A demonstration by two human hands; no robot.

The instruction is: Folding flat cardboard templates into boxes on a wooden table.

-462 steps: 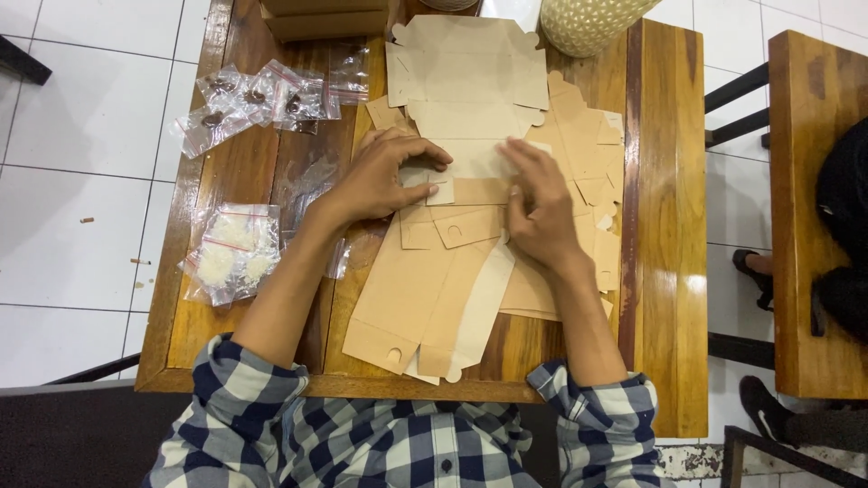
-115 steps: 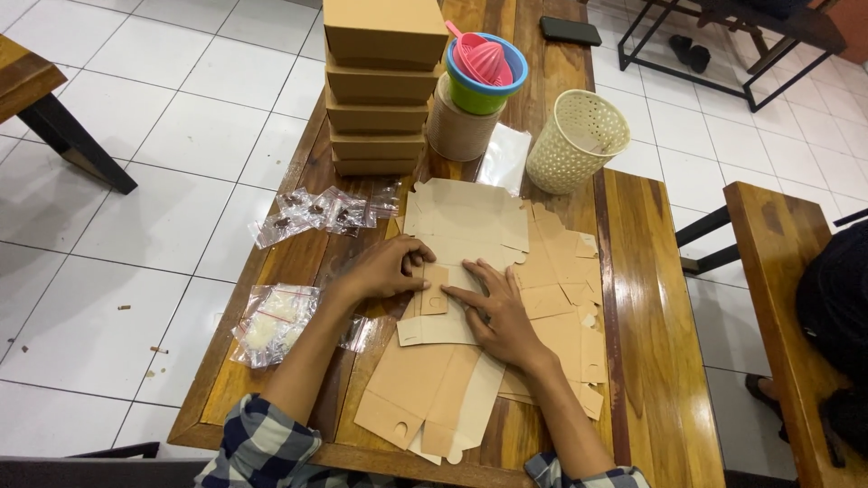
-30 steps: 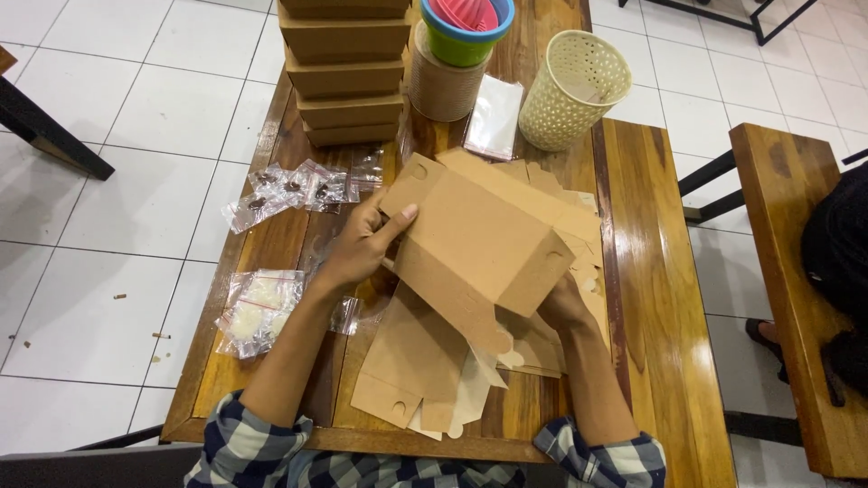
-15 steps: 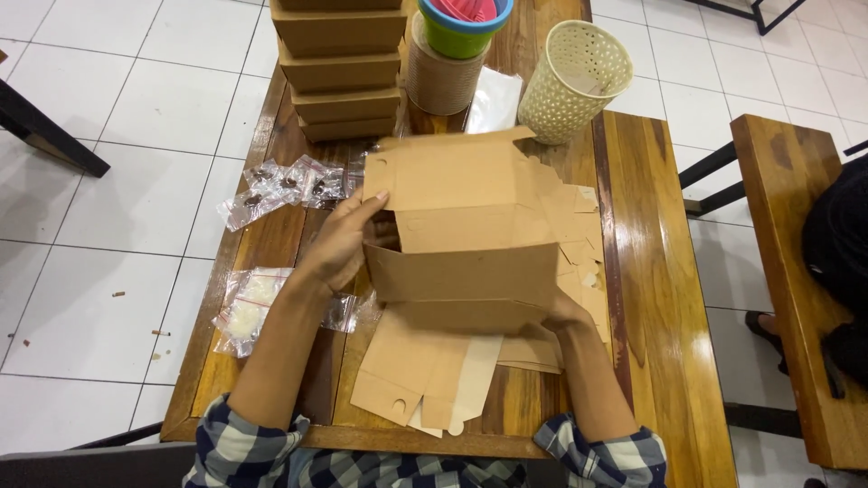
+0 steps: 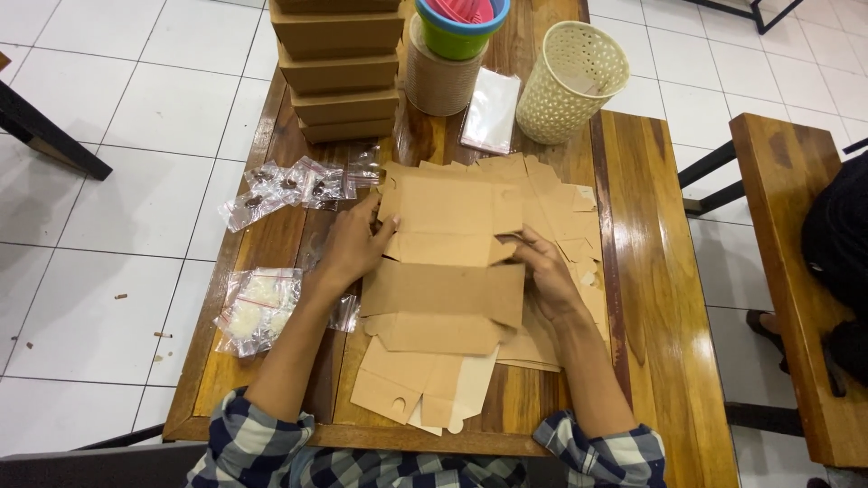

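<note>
A half-folded brown cardboard box point(image 5: 443, 271) stands on the wooden table point(image 5: 646, 271), its near wall raised and its lid panel lying back. My left hand point(image 5: 351, 248) grips the box's left side, fingers over the edge. At the box's right side, my right hand point(image 5: 541, 271) holds the wall and a side flap. Under the box lies a pile of flat cardboard box blanks point(image 5: 425, 393), reaching the table's near edge.
A stack of finished brown boxes point(image 5: 336, 68) stands at the far end, beside a paper cup stack topped with coloured bowls point(image 5: 452, 41) and a cream mesh basket point(image 5: 571, 81). Small plastic packets point(image 5: 285, 185) and a bag point(image 5: 255, 309) lie at left. A wooden bench point(image 5: 796, 271) stands at right.
The flat blank has been lifted and folded into a box shape. Over the last second it has come down onto the pile, with both hands moving to its sides.
</note>
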